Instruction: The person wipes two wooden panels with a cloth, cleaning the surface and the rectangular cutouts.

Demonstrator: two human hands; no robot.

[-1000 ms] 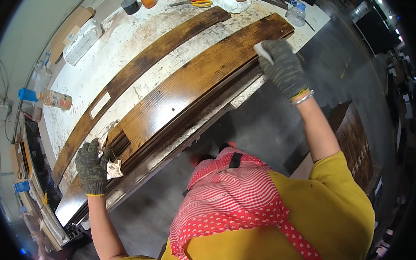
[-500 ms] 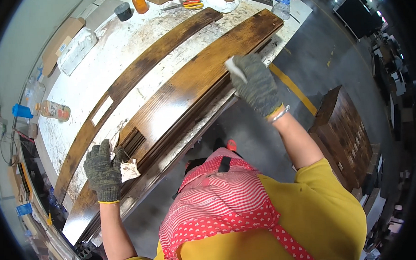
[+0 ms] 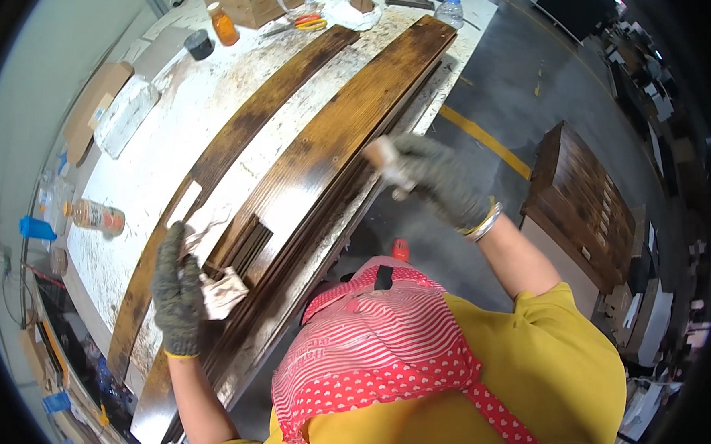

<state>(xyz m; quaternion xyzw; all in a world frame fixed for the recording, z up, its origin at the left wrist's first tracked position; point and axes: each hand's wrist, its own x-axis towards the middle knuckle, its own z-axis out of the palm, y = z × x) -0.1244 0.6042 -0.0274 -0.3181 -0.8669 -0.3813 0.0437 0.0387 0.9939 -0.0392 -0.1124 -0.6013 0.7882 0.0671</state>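
A dark-green knit glove with a yellow cuff covers my left hand [image 3: 177,292], near the left end of a stack of brown-stained boards. Its fingers close round a crumpled white rag with brown stains [image 3: 226,295]. My gloved right hand [image 3: 436,177], blurred by motion, grips a small folded pad, tan and white [image 3: 388,166], just off the stack's near edge. The top board [image 3: 342,118] is long and glossy, with a rectangular notch near its left end. Beyond it lies a narrower curved board [image 3: 246,119], also notched.
The boards lie on a white, stain-spotted table [image 3: 145,193]. Toward its far side are an orange bottle [image 3: 223,25], a dark cup [image 3: 198,44], orange-handled pliers [image 3: 306,22] and a clear bottle [image 3: 450,10]. Another bottle [image 3: 96,218] lies at left. Stained panels [image 3: 584,202] stand on the right.
My right hand has drawn back from the top board's near edge, toward me and to the left, with the pad. My left hand has turned more edge-on, still at the rag.
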